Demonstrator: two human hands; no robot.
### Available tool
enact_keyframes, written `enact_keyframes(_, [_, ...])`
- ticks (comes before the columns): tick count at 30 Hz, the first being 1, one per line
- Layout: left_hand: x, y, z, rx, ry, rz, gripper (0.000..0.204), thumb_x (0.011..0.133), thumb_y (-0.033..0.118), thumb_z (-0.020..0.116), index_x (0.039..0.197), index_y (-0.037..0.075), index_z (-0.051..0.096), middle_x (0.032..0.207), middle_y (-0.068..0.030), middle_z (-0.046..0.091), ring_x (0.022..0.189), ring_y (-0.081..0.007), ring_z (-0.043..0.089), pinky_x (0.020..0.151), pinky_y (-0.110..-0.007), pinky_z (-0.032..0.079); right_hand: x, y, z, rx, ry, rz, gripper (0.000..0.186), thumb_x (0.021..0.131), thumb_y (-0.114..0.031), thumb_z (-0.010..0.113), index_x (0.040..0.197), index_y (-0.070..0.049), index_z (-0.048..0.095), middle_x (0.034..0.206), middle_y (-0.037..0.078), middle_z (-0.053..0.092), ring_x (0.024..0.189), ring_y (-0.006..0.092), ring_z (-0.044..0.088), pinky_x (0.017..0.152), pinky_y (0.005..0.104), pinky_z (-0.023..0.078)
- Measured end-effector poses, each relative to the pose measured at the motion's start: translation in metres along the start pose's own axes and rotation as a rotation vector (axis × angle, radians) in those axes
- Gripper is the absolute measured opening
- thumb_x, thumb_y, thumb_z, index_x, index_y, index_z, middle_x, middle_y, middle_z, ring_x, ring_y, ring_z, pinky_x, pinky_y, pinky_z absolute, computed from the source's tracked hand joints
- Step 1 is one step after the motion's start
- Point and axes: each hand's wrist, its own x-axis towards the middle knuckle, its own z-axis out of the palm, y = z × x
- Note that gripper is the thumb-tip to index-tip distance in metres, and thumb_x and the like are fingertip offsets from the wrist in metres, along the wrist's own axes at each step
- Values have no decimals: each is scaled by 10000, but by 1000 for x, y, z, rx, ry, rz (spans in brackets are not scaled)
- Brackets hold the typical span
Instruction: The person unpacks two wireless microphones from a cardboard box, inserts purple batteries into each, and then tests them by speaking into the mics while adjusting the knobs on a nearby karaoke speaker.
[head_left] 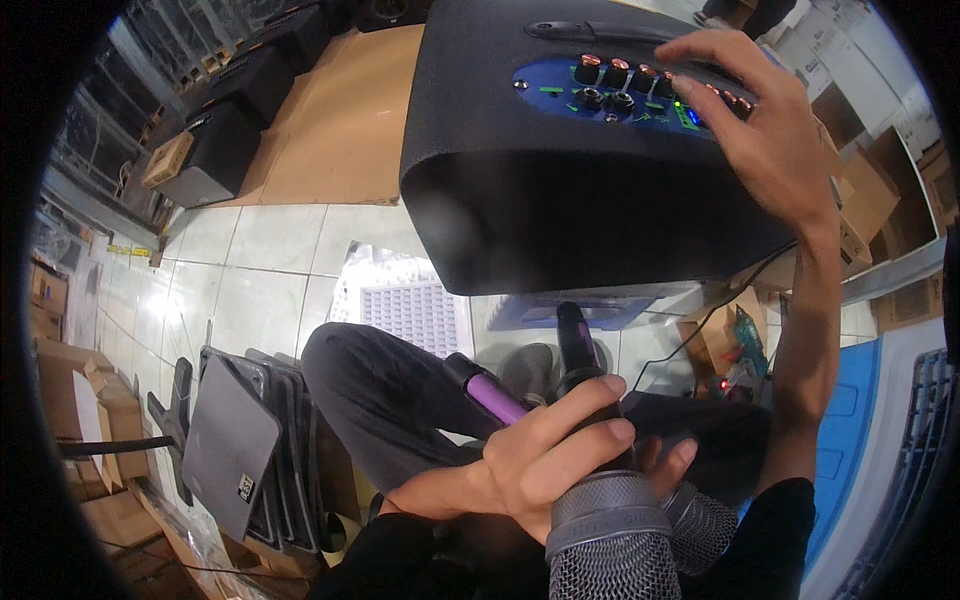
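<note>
My left hand (560, 450) is wrapped round two microphones, their mesh heads toward me. One is a black microphone (580, 345) with its handle end pointing away; the other, a purple-handled microphone (492, 397), crosses under my fingers, its mesh head (700, 525) partly hidden. Ahead stands a large black speaker (580, 215) with a blue control panel (545, 90) on top. Over the panel, my right hand (740, 105) has its thumb and forefinger closed about a small copper-topped knob (667, 82). Several like knobs line the panel, beside round sockets and a lit blue display (693, 117).
Dark flat panels (235, 440) lean in a stack at the left. More black speakers (215, 155) stand on cardboard (330, 110) at the far left. A printed sheet (405, 310) lies on the tiled floor. A black cable (690, 335) runs below the speaker; cartons (865, 200) stand at the right.
</note>
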Motion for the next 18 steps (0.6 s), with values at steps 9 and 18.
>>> enact_keyframes(9, [-1, 4, 0, -5, 81, -86, 440, 646, 121, 941, 929, -3, 628, 986, -211, 670, 690, -245, 726, 567, -271, 583, 7, 13, 10, 177, 22, 69, 271, 976, -106, 593, 1225, -46, 683, 1171, 96, 716, 1128, 220, 665, 1041, 328, 491])
enact_keyframes(18, [-1, 5, 1, -32, 93, -123, 453, 642, 111, 943, 949, 6, 626, 1010, -205, 672, 708, -248, 730, 568, -269, 583, 9, 1, 13, 193, 1, 65, 282, 956, -144, 649, 1224, -65, 687, 1169, 95, 716, 1126, 219, 669, 1028, 329, 495])
